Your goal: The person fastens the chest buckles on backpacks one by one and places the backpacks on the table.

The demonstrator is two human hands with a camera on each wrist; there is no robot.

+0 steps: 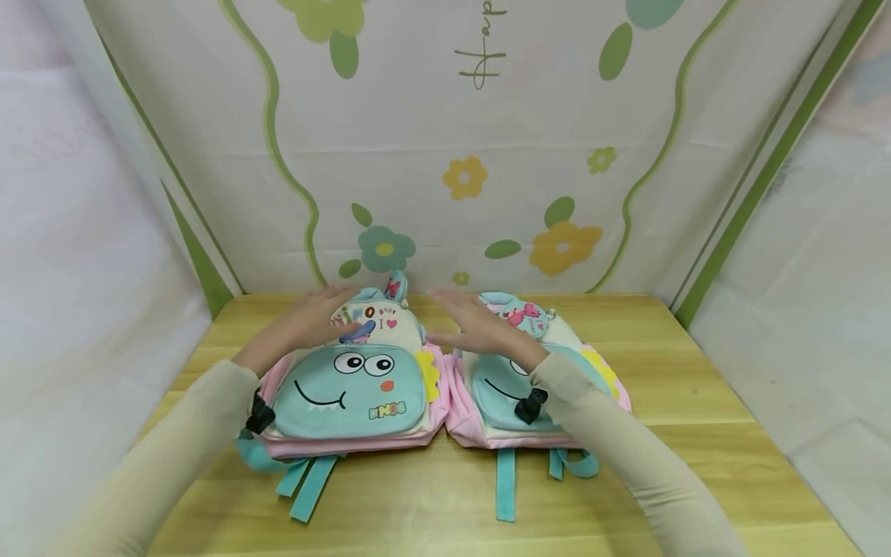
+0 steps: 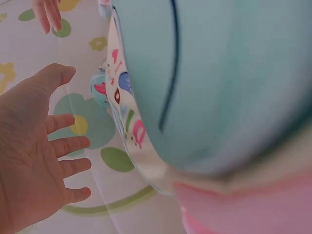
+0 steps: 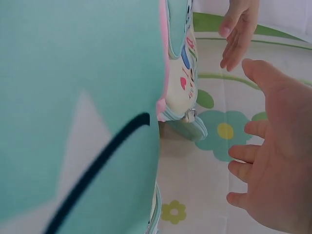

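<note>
Two child's backpacks with blue cartoon-face pockets and pink sides lie side by side on the table. Over the top of the left backpack hovers my left hand, holding nothing. Its fingers are spread in the left wrist view, where the blue pocket fills the right side. My right hand, also holding nothing, is above the right backpack and hides part of its face. The right wrist view shows that hand's extended fingers, palm towards the left hand. A round blue tag hangs at the right backpack's top.
The wooden table runs back to a flower-printed cloth wall. White cloth sides stand left and right. Turquoise straps trail from the left backpack towards the front, and another strap from the right one.
</note>
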